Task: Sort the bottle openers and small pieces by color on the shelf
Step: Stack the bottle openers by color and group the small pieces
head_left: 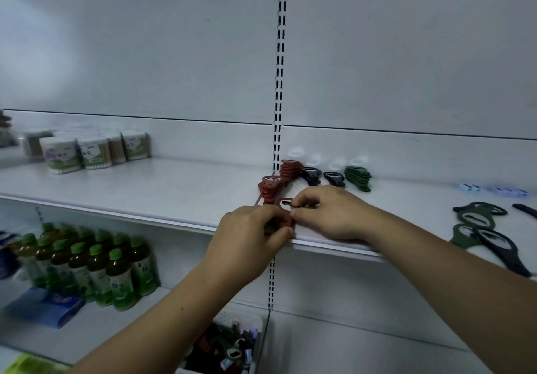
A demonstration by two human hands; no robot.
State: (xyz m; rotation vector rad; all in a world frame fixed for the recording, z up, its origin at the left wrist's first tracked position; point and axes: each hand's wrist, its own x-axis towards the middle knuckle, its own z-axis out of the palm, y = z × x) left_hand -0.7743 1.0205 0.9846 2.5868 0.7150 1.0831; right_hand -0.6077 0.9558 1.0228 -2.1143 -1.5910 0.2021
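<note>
My left hand (250,234) grips a bunch of red bottle openers (284,217) at the front edge of the white shelf (162,187). My right hand (328,213) pinches the top of the same red bunch from the right. Behind them lie two stacks of red openers (271,189), then black openers (311,174), and a stack of green openers (358,177). White openers (296,152) lean at the back wall. Loose green and black openers (482,228) lie at the right, with pale blue and purple small pieces (491,191) behind them.
Cotton swab tubs (87,152) stand at the shelf's left. On the lower shelf are green-capped bottles (93,266), a blue packet (43,306) and a white basket (255,333) of mixed openers and pieces. A slotted upright (279,82) runs down the back wall.
</note>
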